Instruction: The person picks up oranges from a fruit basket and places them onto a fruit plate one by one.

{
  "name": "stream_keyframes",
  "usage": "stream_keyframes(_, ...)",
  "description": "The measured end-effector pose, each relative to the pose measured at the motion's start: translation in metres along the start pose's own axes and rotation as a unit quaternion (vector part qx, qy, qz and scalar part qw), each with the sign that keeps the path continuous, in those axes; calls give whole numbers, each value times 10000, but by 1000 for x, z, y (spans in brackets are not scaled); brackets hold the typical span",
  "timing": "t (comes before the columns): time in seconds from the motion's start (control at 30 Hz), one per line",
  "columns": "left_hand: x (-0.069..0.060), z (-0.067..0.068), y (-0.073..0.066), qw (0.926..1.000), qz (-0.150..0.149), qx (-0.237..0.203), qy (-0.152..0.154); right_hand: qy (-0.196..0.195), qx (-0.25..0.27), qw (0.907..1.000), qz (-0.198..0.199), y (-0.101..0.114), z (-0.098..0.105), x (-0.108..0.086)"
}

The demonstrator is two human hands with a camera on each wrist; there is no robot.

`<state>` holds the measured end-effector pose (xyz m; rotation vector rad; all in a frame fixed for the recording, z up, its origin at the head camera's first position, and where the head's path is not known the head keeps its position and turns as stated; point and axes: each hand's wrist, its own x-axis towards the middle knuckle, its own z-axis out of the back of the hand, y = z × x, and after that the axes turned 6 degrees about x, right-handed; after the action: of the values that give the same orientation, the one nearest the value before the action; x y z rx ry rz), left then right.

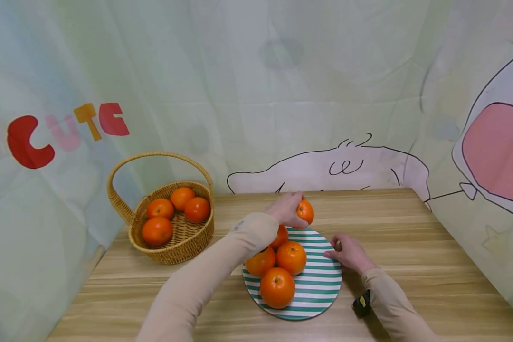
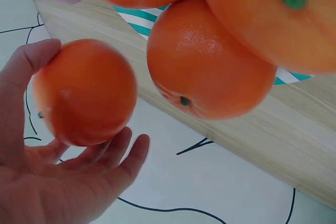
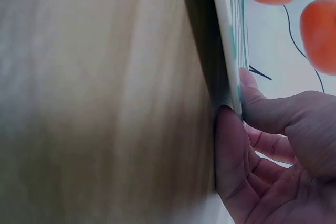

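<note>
My left hand (image 1: 287, 210) grips an orange (image 1: 306, 212) above the far edge of a round plate (image 1: 318, 282) with green and white stripes. In the left wrist view, thumb and fingers curl round that orange (image 2: 86, 92), beside another orange (image 2: 205, 61) with a green stem end. Several oranges sit together on the plate's left half, the nearest one (image 1: 277, 288) in front; my left arm partly covers others. At the plate's right rim, my right hand (image 1: 351, 253) pinches the edge. The right wrist view has the thumb on top of the plate rim (image 3: 229, 51) and a finger beneath.
A wicker basket (image 1: 196, 242) with a tall arched handle stands at the left of the wooden table (image 1: 393, 223), holding several oranges (image 1: 157, 231). A printed curtain (image 1: 248, 85) hangs behind the table and along its sides. A black device (image 1: 362, 304) is on my right wrist.
</note>
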<state>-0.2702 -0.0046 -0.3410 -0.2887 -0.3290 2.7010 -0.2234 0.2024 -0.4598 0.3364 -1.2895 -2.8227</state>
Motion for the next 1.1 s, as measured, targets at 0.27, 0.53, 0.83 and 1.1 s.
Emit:
stream_keyframes(0.27,0,-1,-7,9988,19,264,411,-12,-27,10000,30,-1,1,0)
stream_keyframes(0.53,-1,-7,-11,9980,153,308,528,33,-23,9999,-92,-1,0,0)
stream_keyframes(0.83,-7,-9,-15,9947,676,66,773,44,-64,10000,-32,-1,1,1)
stream_keyframes(1.1,-47,-2,-12,9636,1159,-2220,941,80,-7,9999,-122,0,2,0)
